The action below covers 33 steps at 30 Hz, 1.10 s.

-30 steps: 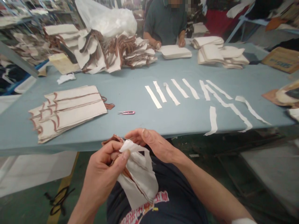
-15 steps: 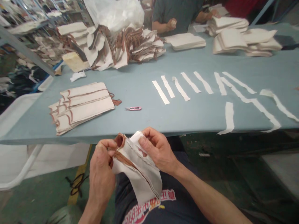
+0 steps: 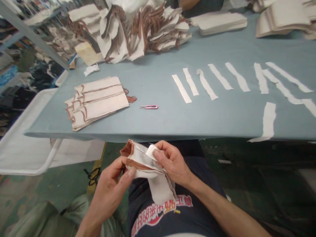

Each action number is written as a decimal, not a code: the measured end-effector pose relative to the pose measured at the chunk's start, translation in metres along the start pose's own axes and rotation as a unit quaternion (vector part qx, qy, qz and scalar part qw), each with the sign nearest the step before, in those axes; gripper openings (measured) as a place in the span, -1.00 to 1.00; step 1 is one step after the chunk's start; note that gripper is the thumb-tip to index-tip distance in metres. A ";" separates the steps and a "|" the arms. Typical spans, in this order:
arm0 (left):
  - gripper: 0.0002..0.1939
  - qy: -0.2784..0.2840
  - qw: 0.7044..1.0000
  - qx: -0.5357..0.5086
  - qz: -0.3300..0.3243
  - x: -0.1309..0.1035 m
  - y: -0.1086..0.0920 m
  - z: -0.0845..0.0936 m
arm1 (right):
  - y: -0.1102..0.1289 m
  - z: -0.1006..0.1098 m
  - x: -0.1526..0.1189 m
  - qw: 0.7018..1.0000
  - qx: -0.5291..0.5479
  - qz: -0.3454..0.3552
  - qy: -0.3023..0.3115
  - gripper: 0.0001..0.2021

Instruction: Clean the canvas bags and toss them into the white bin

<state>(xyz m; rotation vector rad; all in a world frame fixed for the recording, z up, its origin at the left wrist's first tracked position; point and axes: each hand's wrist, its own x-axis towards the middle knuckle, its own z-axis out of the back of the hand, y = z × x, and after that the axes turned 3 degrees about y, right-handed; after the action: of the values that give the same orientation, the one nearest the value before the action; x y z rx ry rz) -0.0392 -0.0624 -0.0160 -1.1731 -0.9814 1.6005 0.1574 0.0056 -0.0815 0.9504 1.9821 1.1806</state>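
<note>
A cream cloth piece with brown edging [image 3: 160,189], sewn like a small bag, hangs over my lap just off the table's front edge. My left hand [image 3: 112,184] pinches its brown-trimmed side between thumb and fingers. Its brown-lined end points up and to the left. My right hand [image 3: 172,161] is closed on a small folded white strip [image 3: 151,152], with the thumb on top, against the cloth's upper side. Whether those fingers also grip the cloth is hidden.
On the blue-grey table [image 3: 148,126] lie pink thread snips [image 3: 149,107], a stack of brown-trimmed cloth pieces [image 3: 101,102] and several white strips [image 3: 181,89]. A big heap of cloth [image 3: 138,33] and flat cream stacks [image 3: 222,23] stand behind. A white-framed cart [image 3: 27,164] is at left.
The camera view has shifted, so the table sits higher. My left thumb now lies over the brown trim, and the cloth is turned more sideways. The white strip stays in my right hand.
</note>
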 end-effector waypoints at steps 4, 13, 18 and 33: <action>-0.65 0.034 0.997 0.061 -0.046 0.006 -0.015 0.003 | 0.048 0.001 -0.003 0.996 -0.081 0.043 0.023 -0.55; -0.66 -0.007 0.987 0.041 -0.154 0.025 -0.040 -0.017 | 0.102 -0.016 0.002 0.966 -0.223 0.126 0.032 -0.73; -0.59 -0.012 0.992 0.001 -0.122 0.028 -0.023 -0.030 | 0.081 -0.009 0.008 0.951 -0.289 0.106 -0.035 -0.73; -0.63 0.017 0.992 -0.122 -0.037 0.024 0.007 -0.020 | 0.076 -0.015 0.001 0.931 -0.340 0.105 -0.082 -0.76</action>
<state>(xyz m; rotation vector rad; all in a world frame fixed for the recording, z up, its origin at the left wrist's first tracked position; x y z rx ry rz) -0.0247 -0.0400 -0.0337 -1.3082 -1.2102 1.4252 0.1646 0.0256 -0.0071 0.8562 1.2077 1.6883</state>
